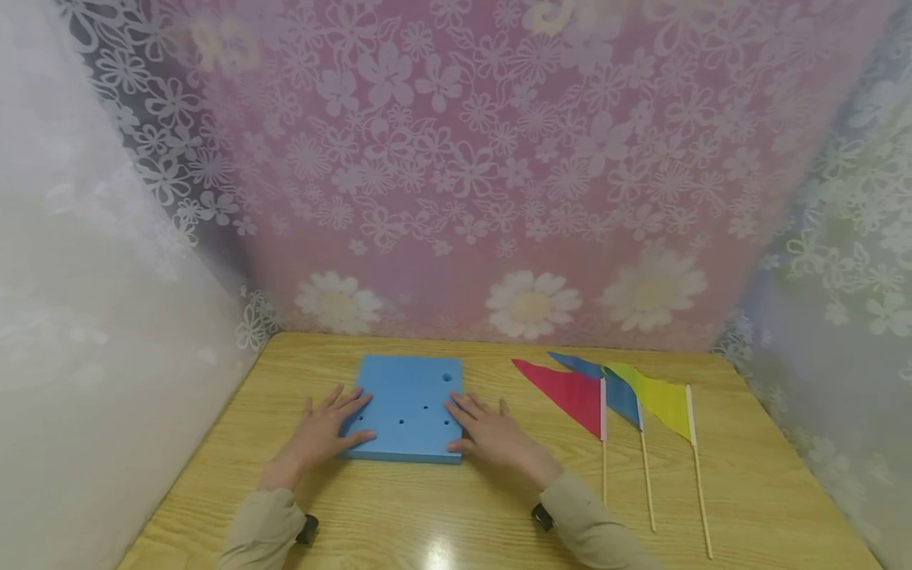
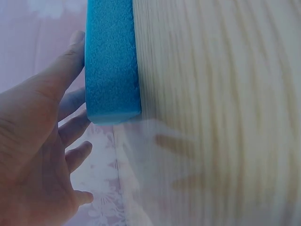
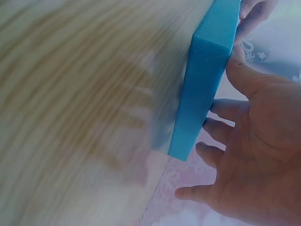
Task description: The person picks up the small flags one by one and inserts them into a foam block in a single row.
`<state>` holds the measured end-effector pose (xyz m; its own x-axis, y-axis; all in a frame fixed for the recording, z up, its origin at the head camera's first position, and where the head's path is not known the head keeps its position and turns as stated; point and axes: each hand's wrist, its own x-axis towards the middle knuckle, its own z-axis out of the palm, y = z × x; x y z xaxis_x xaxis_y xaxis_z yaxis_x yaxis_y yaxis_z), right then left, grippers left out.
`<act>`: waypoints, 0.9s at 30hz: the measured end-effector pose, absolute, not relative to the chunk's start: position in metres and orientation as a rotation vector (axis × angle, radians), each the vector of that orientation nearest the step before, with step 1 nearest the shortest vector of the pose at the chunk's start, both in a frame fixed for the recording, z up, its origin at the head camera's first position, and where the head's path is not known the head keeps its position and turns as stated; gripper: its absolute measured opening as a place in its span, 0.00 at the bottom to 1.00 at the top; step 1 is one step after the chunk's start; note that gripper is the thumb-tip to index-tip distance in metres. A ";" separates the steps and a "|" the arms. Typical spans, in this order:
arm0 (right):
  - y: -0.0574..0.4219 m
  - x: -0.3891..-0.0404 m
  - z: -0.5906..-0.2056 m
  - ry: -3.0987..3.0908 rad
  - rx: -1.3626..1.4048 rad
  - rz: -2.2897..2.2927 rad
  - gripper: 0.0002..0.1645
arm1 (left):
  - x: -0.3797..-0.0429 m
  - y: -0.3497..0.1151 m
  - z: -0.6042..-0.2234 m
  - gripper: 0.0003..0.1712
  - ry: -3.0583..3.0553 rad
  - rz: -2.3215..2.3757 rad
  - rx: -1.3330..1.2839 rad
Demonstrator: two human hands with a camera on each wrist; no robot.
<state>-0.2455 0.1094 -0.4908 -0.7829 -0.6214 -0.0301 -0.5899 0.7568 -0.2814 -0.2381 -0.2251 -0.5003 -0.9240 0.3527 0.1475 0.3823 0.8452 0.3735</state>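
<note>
A flat blue foam block [image 1: 409,384] lies on the wooden table, with several small holes in its top and a larger one near its far right corner. My left hand [image 1: 321,431] rests on its left edge, fingers spread and fairly straight. On the right edge, my right hand [image 1: 499,435] touches the block in the same way. The left wrist view shows the thick side of the foam block [image 2: 110,61] beside the left hand [image 2: 40,122]. In the right wrist view, fingertips of the right hand [image 3: 256,136] touch the top of the foam block [image 3: 200,94].
Three triangular flags on thin sticks lie to the right: a red flag [image 1: 575,396], a blue flag [image 1: 625,394] partly covered, and a yellow flag [image 1: 663,402]. The wooden table [image 1: 399,514] meets a flowered pink backdrop [image 1: 442,261] behind. Pale curtains hang at both sides.
</note>
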 end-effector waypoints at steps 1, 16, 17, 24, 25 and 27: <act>0.111 -0.245 -0.490 2.829 -0.975 -0.392 0.45 | -0.238 -0.223 -0.500 0.43 -2.950 -0.623 -0.592; 0.146 -0.239 -0.489 2.854 -0.891 -0.430 0.45 | -0.243 -0.186 -0.503 0.44 -2.999 -0.633 -0.643; 0.149 -0.238 -0.489 2.858 -0.883 -0.433 0.45 | -0.243 -0.183 -0.503 0.44 -2.999 -0.629 -0.646; 0.168 -0.235 -0.488 2.854 -0.868 -0.462 0.45 | -0.240 -0.162 -0.499 0.42 -2.992 -0.616 -0.646; 0.170 -0.234 -0.488 2.851 -0.869 -0.471 0.45 | -0.240 -0.159 -0.498 0.42 -2.986 -0.618 -0.650; 0.176 -0.233 -0.486 2.851 -0.867 -0.487 0.45 | -0.239 -0.154 -0.497 0.42 -2.983 -0.607 -0.658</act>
<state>-0.2325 0.1757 -0.4865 -0.8282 -0.5600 -0.0228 -0.5206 0.7837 -0.3388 -0.2387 -0.1538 -0.4972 -0.9104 0.3991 0.1085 0.4098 0.8349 0.3674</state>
